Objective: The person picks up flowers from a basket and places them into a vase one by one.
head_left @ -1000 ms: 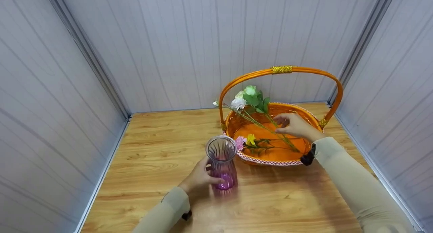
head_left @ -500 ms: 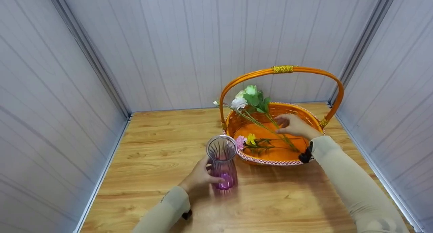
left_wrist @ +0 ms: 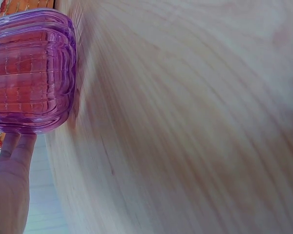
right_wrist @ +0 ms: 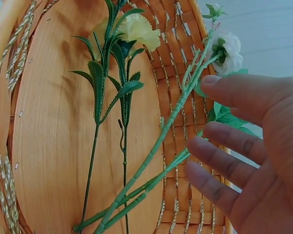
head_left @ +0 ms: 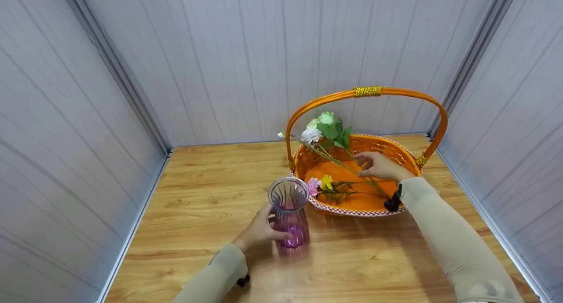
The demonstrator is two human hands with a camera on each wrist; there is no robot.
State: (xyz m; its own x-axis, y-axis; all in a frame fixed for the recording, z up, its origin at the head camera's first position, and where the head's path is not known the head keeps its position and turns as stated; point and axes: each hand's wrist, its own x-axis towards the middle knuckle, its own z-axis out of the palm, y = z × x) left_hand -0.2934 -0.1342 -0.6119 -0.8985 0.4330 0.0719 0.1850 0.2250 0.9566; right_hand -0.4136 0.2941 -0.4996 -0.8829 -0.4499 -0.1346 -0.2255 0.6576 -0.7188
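My left hand (head_left: pixel 256 231) holds a ribbed glass vase (head_left: pixel 291 224) from its left side, thumb in front; the vase is clear above, purple below, and upright on the table. Over the orange basket (head_left: pixel 352 213) is my right hand (head_left: pixel 382 166), its fingers spread beside green stems (right_wrist: pixel 156 146). In the right wrist view they pinch nothing; whether a fingertip touches a stem, I cannot tell. These stems lean on the basket's back left side and carry a white flower (head_left: pixel 311 135) and a pale green rose (head_left: pixel 326 117). A pink flower (head_left: pixel 313 186) and a yellow flower (head_left: pixel 327 182) lie lower inside.
The basket's tall arched handle (head_left: pixel 368 91) rises over the right arm's work area. Grey panel walls enclose the wooden table (head_left: pixel 206 197) at the back and both sides. The vase stands close to the basket's front left rim.
My right wrist and forearm have shifted slightly left and nearer, the fingers staying beside the stems. The left hand, vase and flowers have hardly moved.
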